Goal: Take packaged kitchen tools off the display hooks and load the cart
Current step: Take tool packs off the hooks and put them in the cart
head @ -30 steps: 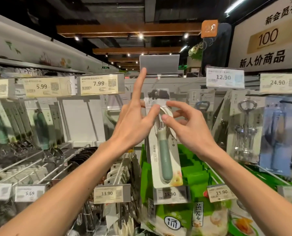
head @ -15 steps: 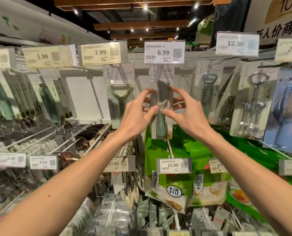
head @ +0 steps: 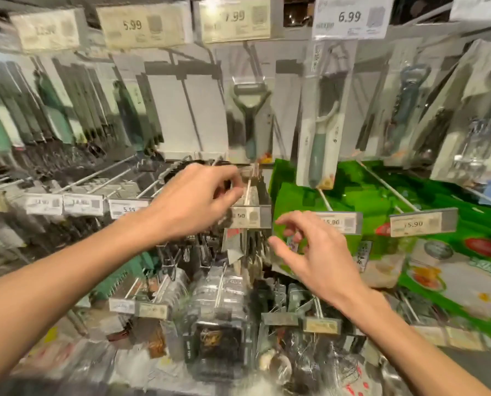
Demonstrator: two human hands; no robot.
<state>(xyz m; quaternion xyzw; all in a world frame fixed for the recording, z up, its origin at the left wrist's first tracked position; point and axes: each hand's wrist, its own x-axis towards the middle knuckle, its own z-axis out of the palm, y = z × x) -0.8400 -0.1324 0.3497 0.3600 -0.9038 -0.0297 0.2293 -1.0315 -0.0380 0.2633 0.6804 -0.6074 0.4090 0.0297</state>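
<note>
- Peeler pack (head: 320, 130): hangs on top row of rack (head: 167, 110), right of centre, under 6.99 tag (head: 350, 17). Green handle, low end just over green packs (head: 381, 195). No hand on it.
- Y-peeler pack (head: 248, 110): just left of it, same row, under 7.99 tag (head: 235, 21).
- Opener pack (head: 410, 92) & corkscrew pack (head: 478, 124): same row, toward rack's right edge.
- L hand (head: 193, 201): mid row, centre of rack, below Y-peeler pack. Fingers curled at front end of a hook (head: 248, 190), just above a ".90" tag (head: 248, 216). Too blurred to tell if it pinches anything.
- R hand (head: 315, 252): lower & to the right of L hand, in front of green packs. Fingers loosely bent & spread, thumb apart, holds nothing.
- Hands near each other, not touching.
- Bottom row: clear-wrapped packs (head: 224, 310), blurred, contents unclear.
</note>
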